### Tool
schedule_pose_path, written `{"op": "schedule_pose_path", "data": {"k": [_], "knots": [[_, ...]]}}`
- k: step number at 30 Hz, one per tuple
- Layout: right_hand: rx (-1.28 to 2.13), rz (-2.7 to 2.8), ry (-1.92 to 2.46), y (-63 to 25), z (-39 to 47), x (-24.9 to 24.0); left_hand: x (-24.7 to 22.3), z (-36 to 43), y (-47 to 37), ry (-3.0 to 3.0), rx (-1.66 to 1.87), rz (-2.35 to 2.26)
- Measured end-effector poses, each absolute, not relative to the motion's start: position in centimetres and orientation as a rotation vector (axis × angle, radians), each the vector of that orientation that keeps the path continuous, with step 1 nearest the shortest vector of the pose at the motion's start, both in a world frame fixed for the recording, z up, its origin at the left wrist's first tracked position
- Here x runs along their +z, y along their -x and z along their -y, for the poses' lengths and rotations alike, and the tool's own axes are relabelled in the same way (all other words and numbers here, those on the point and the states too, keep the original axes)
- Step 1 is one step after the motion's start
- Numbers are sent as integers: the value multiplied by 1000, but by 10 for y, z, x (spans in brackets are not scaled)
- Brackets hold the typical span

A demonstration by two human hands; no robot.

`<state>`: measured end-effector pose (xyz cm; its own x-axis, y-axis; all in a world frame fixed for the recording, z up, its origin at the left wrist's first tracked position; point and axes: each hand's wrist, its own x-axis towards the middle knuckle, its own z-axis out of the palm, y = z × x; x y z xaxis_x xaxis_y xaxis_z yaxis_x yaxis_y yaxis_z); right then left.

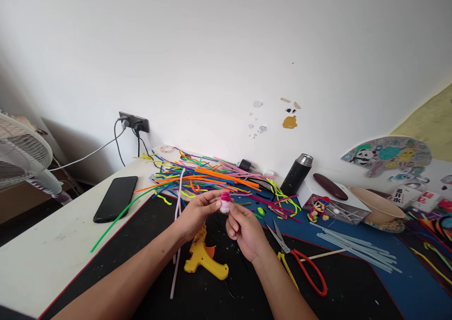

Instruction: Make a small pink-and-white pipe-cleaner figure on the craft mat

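Observation:
Between my two hands, above the black mat (155, 263), is a small fuzzy pipe-cleaner figure (225, 202), magenta on top and white to pale pink below. The fingertips of my left hand (198, 212) pinch its left side. From the right, the thumb and fingers of my right hand (243, 228) close on its lower edge. A yellow glue gun (206, 261) lies on the mat just below my hands. Left of it, pale pink pipe cleaners (176, 263) stretch partly under my left wrist. Red-handled scissors (296, 252) rest open beside my right forearm.
A heap of coloured pipe cleaners (208, 174) spreads along the wall. A black phone (116, 198) lies left. To the right are a black thermos (296, 175), a small colourful doll (318, 209), glue sticks (356, 249) and a bowl (376, 203). A fan (21, 150) stands far left.

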<state>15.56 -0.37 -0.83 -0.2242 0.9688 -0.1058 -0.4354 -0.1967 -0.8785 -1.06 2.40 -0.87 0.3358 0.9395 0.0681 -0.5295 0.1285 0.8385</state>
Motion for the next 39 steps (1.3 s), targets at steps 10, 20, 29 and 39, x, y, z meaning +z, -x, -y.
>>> {"op": "schedule_pose_path", "data": {"k": [10,20,29,39], "knots": [[1647,917,868,-155,4,-8,-4,-22,12,-903,1129,-525],[1652,949,911,-151,7,-6,1,-21,14,-882,1178,-555],[1701,1031,900,-148,10,-6,-2,-21,9,-938,1235,-642],[1768,941,747,-155,8,-3,-3,-23,10,-858,1171,-530]]}}
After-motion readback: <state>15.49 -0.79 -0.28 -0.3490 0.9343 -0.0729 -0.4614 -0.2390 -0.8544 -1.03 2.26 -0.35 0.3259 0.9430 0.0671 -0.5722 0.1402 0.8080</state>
